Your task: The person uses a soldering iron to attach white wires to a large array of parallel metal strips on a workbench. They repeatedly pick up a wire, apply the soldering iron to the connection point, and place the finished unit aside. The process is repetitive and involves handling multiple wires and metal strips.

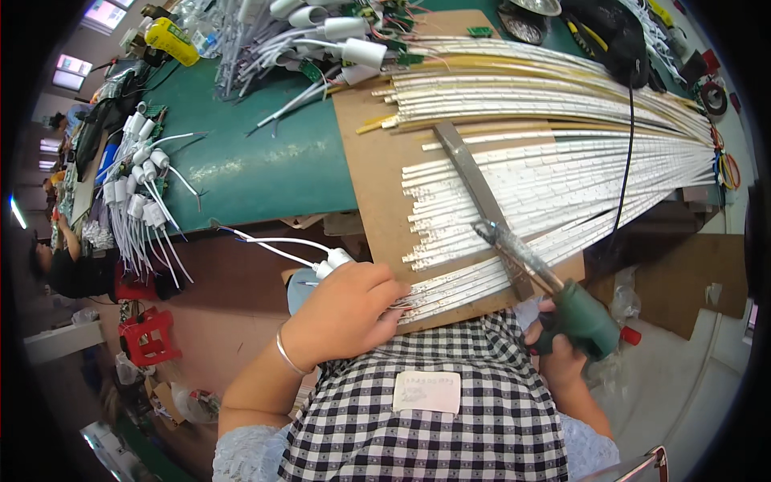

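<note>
My left hand (pixel 345 309) is closed around white wired caps (pixel 336 259), their cable ends sticking out to the left. Thin wires at its fingertips meet the near ends of narrow white LED strips (pixel 458 291). In my right hand (pixel 562 360) is a green soldering gun (pixel 590 321), gripped by the handle. Its discoloured metal tip points up and left, above the strips and the flat metal bar (pixel 480 181) lying across them. The strips rest in rows on a brown board (pixel 369 181). My left fingers hide the exact contact between wires and strip.
More white wired caps lie in piles on the green table (pixel 273 177), at the far side (pixel 345 48) and left (pixel 136 181). A black cord (pixel 629 161) hangs across the strips. A yellow bottle (pixel 171 40) stands far left; a red stool (pixel 150 336) is on the floor.
</note>
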Motion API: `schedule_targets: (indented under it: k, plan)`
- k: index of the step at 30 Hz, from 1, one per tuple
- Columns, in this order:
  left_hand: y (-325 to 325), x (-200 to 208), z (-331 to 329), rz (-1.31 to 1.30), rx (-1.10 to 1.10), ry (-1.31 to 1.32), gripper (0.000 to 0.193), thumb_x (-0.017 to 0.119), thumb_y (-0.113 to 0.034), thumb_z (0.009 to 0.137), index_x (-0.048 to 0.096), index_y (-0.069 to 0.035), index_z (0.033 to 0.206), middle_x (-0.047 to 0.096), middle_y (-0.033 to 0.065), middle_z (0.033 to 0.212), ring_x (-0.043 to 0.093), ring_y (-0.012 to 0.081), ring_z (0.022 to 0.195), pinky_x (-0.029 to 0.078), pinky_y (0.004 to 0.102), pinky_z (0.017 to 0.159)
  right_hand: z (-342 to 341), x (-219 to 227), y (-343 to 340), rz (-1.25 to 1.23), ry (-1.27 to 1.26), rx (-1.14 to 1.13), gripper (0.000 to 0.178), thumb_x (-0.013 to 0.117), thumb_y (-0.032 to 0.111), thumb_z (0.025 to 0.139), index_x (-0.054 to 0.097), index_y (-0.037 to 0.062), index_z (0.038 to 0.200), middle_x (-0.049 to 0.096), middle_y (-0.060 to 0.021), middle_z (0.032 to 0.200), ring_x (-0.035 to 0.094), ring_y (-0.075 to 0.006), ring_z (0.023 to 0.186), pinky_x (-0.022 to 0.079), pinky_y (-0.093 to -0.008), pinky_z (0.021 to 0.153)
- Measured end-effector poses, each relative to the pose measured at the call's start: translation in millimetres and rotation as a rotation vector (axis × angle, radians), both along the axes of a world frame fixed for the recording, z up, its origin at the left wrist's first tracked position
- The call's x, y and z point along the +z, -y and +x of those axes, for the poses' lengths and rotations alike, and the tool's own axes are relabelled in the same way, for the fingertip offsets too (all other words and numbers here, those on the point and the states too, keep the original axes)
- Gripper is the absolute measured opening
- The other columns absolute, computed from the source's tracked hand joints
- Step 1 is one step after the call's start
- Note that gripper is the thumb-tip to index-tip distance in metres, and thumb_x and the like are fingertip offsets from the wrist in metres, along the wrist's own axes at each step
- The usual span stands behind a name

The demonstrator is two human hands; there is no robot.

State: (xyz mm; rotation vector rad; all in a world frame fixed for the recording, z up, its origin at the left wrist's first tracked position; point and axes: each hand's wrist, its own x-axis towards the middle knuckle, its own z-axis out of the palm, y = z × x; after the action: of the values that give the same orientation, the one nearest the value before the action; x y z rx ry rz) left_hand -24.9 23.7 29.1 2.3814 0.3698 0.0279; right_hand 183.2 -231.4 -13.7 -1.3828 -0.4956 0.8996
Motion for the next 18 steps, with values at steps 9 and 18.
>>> schedule_targets:
  k: [9, 18]
  plan:
    - [-3, -7, 14, 0.279, 0.101, 0.239, 0.017, 0.073, -0.013, 0.074, 0.068, -0.011, 0.09, 0.061, 0.0027, 0.086, 0.056, 0.0242, 0.078, 0.042, 0.0365, 0.069, 10, -15, 1, 0.099, -0.032, -0.078, 0.062, 0.066, 0.035, 0.088, 0.043, -0.0043, 0.13, 0.059, -0.017, 0.116, 0.064, -0.0201, 0.071, 0.054, -0.0326, 0.063]
    - [-21, -22, 35, 0.427, 0.015, 0.225, 0.014, 0.076, -0.022, 0.073, 0.066, -0.016, 0.08, 0.06, -0.0035, 0.085, 0.053, 0.0188, 0.083, 0.039, 0.0344, 0.075, 2, -3, -11, 0.057, 0.024, -0.162, 0.057, 0.061, 0.043, 0.089, 0.05, -0.0042, 0.119, 0.059, -0.0095, 0.072, 0.054, -0.0164, 0.066, 0.044, -0.0273, 0.063]
